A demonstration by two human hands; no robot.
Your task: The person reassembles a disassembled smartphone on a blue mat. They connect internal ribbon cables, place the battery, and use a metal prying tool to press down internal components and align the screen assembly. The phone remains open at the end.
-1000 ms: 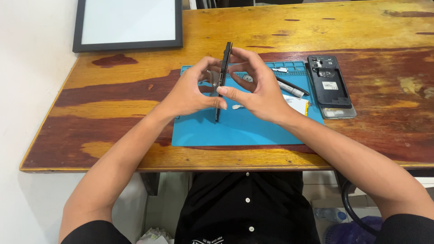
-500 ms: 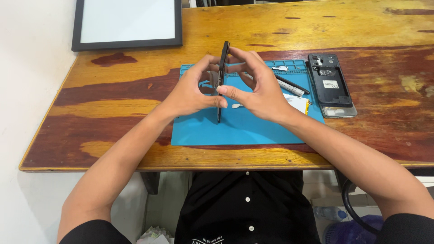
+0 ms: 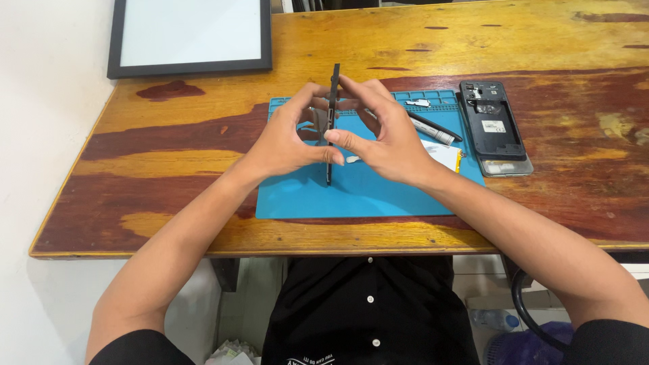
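Note:
A thin black phone [image 3: 332, 101] stands on its edge over the blue work mat [image 3: 358, 196], seen edge-on from above. My left hand [image 3: 287, 142] grips it from the left side and my right hand [image 3: 385, 135] from the right, with fingertips and thumbs pinching both faces. Its lower end rests near the mat's middle. A small pale piece [image 3: 352, 159] lies on the mat just right of the phone.
A black phone back shell [image 3: 492, 122] lies on a grey phone part [image 3: 507, 166] at the mat's right edge. A black-and-white pen-shaped tool [image 3: 433, 128] and a white-yellow flat piece [image 3: 446, 154] sit behind my right hand. A black-framed white panel [image 3: 189, 34] lies at the far left of the wooden table [image 3: 135, 169].
Both hands keep their grip on the upright phone; the fingers have shifted only slightly along its edges.

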